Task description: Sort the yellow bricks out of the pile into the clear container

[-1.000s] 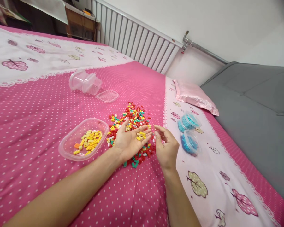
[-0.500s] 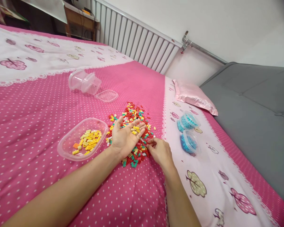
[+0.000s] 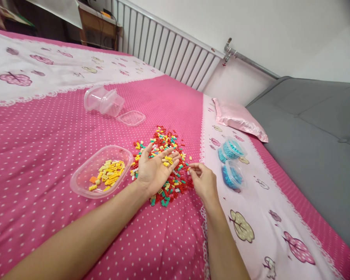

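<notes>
My left hand [image 3: 155, 171] is turned palm up with its fingers spread flat, and several small yellow toy bricks [image 3: 167, 161] rest on the fingers. Beneath it lies a loose pile of toy bricks [image 3: 173, 186] in red, yellow, green and white. At the pile's right edge my right hand [image 3: 203, 182] is closed in a pinch, with a tiny yellowish toy brick partly showing at the fingertips. Left of the pile, a clear oval plastic container [image 3: 81, 182] holds yellow bricks and an orange one.
Two clear tubs of blue bricks [image 3: 232, 149] [image 3: 232, 175] stand on the right. Farther back, stacked clear containers [image 3: 100, 100] lie on their side beside a clear lid [image 3: 132, 118]. A pink pillow [image 3: 239, 120] rests near the grey headboard [image 3: 312, 128]. Polka-dot bedding [image 3: 41, 147] spreads underneath.
My right hand has moved slightly up and right, off the pile's lower right side, and a small brick now shows in its pinch. My left hand has stayed nearly still.
</notes>
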Tool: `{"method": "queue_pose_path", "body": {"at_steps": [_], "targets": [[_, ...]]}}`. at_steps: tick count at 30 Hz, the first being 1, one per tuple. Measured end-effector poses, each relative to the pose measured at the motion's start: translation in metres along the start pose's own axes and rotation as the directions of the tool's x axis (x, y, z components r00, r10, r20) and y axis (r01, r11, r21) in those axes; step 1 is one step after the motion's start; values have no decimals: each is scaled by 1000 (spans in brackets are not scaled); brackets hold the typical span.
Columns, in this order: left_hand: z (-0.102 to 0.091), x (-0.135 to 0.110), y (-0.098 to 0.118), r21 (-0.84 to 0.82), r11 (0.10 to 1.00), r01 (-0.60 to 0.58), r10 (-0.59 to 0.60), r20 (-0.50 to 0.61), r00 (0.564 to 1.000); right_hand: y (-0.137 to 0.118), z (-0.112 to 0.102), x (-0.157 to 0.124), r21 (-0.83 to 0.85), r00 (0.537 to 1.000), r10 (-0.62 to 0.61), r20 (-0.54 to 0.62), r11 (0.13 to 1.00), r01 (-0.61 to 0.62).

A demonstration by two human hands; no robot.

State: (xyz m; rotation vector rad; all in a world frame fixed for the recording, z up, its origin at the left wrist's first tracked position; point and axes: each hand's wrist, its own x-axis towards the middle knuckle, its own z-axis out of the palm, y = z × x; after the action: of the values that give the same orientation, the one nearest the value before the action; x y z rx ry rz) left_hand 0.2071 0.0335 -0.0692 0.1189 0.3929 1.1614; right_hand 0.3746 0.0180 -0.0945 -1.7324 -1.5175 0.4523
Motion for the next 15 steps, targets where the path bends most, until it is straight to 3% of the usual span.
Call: {"method": "queue_pose_path", "body": {"at_steps": [7,11,15], "targets": [[-1,0,-2,67,984,163,-164,24,986,-14,0,-3,233,960,-94,-263,959,158],[-2,-2,-4,67,964,258,-263,88,961,-28,-2,-10,287,954,-172,-246,927,241],[-1,-2,-4,49,962,270,-273,76,959,-30,-4,-13,242,945,-200,-261,934,264]]}}
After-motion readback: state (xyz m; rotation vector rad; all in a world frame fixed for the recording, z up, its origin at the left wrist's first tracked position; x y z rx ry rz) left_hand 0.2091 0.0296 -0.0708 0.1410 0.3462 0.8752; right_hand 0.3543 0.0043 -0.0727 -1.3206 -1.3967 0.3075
